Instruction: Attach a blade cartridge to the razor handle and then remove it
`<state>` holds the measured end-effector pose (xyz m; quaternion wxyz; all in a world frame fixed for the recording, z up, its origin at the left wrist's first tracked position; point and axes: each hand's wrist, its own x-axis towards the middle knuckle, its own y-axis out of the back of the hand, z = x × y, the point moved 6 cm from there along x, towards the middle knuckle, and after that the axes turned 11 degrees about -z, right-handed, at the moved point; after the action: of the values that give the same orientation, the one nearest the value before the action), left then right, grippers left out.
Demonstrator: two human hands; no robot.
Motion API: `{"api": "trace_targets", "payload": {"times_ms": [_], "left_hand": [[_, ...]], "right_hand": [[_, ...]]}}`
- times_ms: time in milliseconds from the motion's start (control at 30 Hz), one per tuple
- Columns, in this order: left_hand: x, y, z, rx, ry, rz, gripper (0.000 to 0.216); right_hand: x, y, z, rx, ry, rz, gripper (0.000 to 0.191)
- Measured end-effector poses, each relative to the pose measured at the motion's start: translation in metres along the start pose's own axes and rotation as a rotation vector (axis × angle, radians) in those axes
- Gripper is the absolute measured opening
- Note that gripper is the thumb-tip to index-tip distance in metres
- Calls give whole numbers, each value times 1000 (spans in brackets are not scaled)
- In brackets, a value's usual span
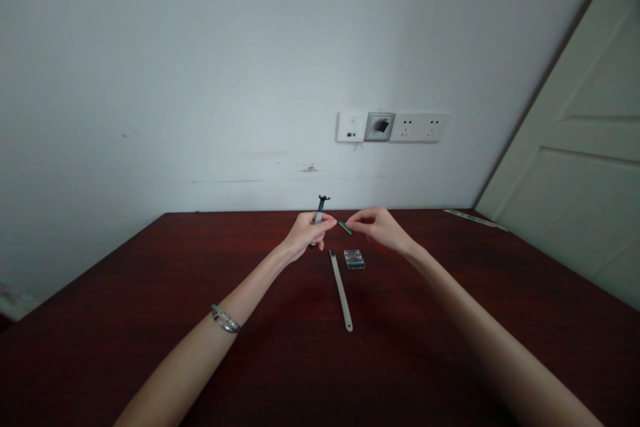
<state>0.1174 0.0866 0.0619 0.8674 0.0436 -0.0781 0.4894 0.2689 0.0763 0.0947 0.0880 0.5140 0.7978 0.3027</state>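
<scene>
My left hand (305,233) is closed round a slim razor handle (320,208) held upright, its dark forked tip sticking up above the fingers. My right hand (381,227) pinches a small green razor cartridge (345,227) just right of the handle, a short gap apart. Both hands hover over the far middle of the dark red wooden table (150,293). Below them lie a second long grey handle (341,290) and a small clear cartridge case (355,259).
A white wall stands behind the table with a row of sockets (393,127). A pale door (585,167) is at the right. A thin light strip (473,217) lies at the table's far right corner. A silver bracelet (225,319) is on my left wrist.
</scene>
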Motion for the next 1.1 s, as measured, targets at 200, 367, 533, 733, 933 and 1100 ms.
{"api": "trace_targets", "payload": {"times_ms": [200,367,533,733,933,1100], "left_hand": [[1,-1,-3,-4,34,-43,25],[2,-3,-5,12,47,-99,28],[2,-1,-5,6,41,-73,27],[1,7,1,-28,-11,14,26],[2,10,5,-64,-59,118,26],[1,12,6,-100,-75,175,27]], "right_hand": [[2,-7,3,19,-11,-46,21],[4,-11,9,43,-4,-93,22],[1,-10,1,25,39,-87,26],[-3,-3,-6,-43,130,-6,33],[-4,-8,-10,-134,293,9,29],[-6,-6,-17,-232,366,90,26]]}}
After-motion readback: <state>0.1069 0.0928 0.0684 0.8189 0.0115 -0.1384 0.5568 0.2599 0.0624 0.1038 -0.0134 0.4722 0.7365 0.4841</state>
